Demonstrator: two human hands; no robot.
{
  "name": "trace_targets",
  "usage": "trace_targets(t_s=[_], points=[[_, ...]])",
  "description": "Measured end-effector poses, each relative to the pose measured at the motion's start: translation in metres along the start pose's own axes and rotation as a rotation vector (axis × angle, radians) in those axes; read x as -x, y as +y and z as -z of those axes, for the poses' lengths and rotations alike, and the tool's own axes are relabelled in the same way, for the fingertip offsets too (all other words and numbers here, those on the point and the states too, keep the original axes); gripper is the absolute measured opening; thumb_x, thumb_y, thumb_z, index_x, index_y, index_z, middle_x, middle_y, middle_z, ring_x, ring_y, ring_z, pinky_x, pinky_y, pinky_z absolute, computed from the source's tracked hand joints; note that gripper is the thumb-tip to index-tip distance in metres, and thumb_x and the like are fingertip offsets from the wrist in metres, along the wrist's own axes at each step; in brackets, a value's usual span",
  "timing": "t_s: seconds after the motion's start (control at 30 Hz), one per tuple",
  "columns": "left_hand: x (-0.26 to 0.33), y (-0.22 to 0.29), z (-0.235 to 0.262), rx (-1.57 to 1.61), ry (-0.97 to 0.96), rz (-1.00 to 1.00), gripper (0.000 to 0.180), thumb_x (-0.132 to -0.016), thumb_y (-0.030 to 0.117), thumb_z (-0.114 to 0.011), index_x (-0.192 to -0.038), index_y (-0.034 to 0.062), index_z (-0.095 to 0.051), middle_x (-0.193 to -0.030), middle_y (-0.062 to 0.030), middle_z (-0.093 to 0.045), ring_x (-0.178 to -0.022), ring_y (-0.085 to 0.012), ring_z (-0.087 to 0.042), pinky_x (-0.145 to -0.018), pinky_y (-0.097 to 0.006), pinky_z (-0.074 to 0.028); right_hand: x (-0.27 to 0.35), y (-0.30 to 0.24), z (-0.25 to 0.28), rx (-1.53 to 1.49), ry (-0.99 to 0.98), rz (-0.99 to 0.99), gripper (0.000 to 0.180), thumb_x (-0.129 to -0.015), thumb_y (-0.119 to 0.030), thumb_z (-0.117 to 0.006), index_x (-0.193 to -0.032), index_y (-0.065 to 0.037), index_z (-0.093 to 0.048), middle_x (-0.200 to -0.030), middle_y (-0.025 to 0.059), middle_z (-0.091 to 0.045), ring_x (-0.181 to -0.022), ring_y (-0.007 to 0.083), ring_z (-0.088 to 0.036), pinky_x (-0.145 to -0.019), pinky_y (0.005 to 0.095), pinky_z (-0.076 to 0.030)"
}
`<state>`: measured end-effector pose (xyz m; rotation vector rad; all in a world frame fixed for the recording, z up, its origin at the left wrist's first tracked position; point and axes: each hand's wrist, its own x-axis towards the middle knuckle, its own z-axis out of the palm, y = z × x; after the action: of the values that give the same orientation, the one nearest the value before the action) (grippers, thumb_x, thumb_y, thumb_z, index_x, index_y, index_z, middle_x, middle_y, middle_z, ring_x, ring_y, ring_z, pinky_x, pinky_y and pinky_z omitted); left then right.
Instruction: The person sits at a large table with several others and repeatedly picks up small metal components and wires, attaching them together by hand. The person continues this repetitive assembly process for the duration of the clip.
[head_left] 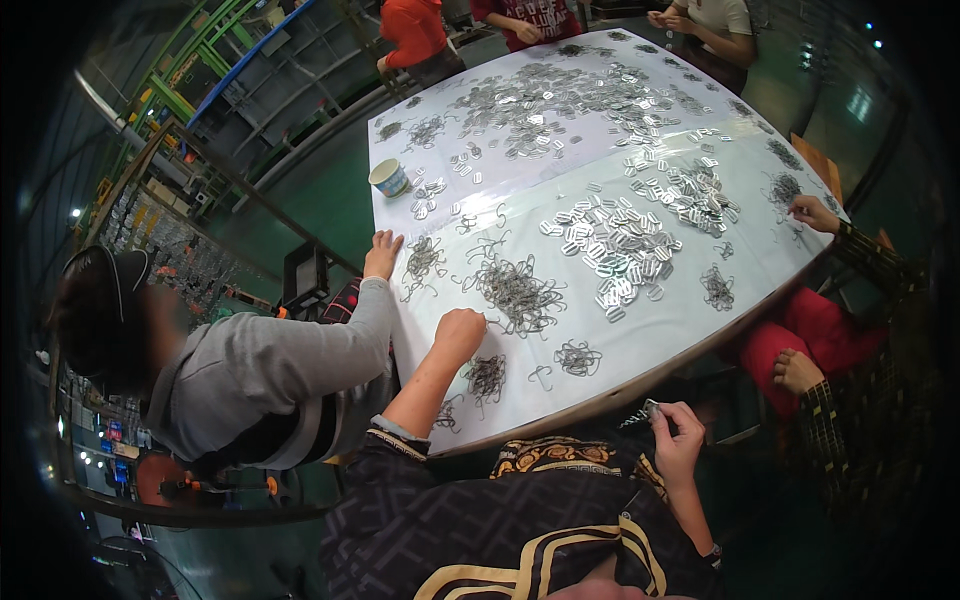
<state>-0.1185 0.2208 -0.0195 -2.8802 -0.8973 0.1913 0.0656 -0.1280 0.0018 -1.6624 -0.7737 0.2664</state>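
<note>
Small metal pieces [637,415] sit pinched in the right hand [680,435], just off the near edge of the bench [770,250]. Over the bench, the left hand [460,336] curls beside wire hooks [521,294], whether gripping any I cannot tell; slotted plates [612,243] lie beyond, a co-worker's hand [381,254] at the bench's left edge.

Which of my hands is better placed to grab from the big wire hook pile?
Left, probably: your left hand is beside the wire hook pile, while your right hand is off the table, holding small metal pieces.
</note>
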Motion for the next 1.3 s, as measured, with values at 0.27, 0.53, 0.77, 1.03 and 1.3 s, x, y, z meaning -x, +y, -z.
trace_targets(t_s=[0.27, 0.53, 0.77, 1.03, 1.3], points=[[0.018, 0.009, 0.000, 0.035, 0.019, 0.038, 0.011, -0.074, 0.004, -0.060, -0.071, 0.0023, -0.070, -0.074, -0.0195, -0.068, -0.070, -0.0343, -0.069, -0.064, -0.041, -0.056, 0.000, -0.004, -0.001, -0.008, -0.021, -0.009, 0.005, -0.082, 0.003, -0.065, -0.086, 0.006, -0.066, -0.073, 0.0099, -0.062, -0.064, 0.0164, -0.058, -0.061, 0.0275, -0.045], [0.031, -0.009, -0.007, 0.338, 0.128, 0.118, 0.010, -0.075, 0.007, -0.062, -0.076, 0.0040, -0.071, -0.080, -0.0151, -0.066, -0.076, -0.0325, -0.066, -0.070, -0.042, -0.054, 0.000, -0.002, -0.002, 0.001, -0.028, 0.007, 0.005, -0.084, 0.003, -0.064, -0.086, 0.007, -0.064, -0.072, 0.0072, -0.060, -0.064, 0.0119, -0.056, -0.059, 0.0251, -0.042], [0.044, 0.068, 0.009, 0.523, 0.197, -0.194, 0.014, -0.079, 0.015, -0.069, -0.087, 0.0040, -0.070, -0.087, -0.0104, -0.063, -0.083, -0.0291, -0.063, -0.074, -0.039, -0.053, -0.002, -0.006, -0.008, 0.024, -0.040, 0.000, 0.004, -0.082, 0.003, -0.065, -0.085, 0.005, -0.066, -0.072, 0.0102, -0.062, -0.064, 0.0171, -0.059, -0.061, 0.0275, -0.045], [0.041, 0.111, 0.005, 0.322, 0.050, -0.112, 0.009, -0.074, 0.007, -0.061, -0.073, -0.0015, -0.065, -0.081, -0.0183, -0.064, -0.076, -0.0319, -0.067, -0.064, -0.040, -0.056, 0.003, -0.004, -0.007, -0.003, -0.045, -0.028, 0.004, -0.083, 0.004, -0.065, -0.085, 0.007, -0.064, -0.072, 0.0095, -0.060, -0.065, 0.0152, -0.057, -0.061, 0.0265, -0.044], [0.031, 0.097, 0.007, 0.365, 0.017, -0.080, 0.010, -0.075, 0.011, -0.059, -0.076, 0.0025, -0.064, -0.078, -0.0163, -0.066, -0.073, -0.0336, -0.067, -0.065, -0.044, -0.054, 0.002, -0.004, -0.005, -0.001, -0.054, -0.017, 0.004, -0.083, 0.003, -0.065, -0.085, 0.007, -0.064, -0.072, 0.0101, -0.059, -0.065, 0.0156, -0.056, -0.061, 0.0268, -0.044]])
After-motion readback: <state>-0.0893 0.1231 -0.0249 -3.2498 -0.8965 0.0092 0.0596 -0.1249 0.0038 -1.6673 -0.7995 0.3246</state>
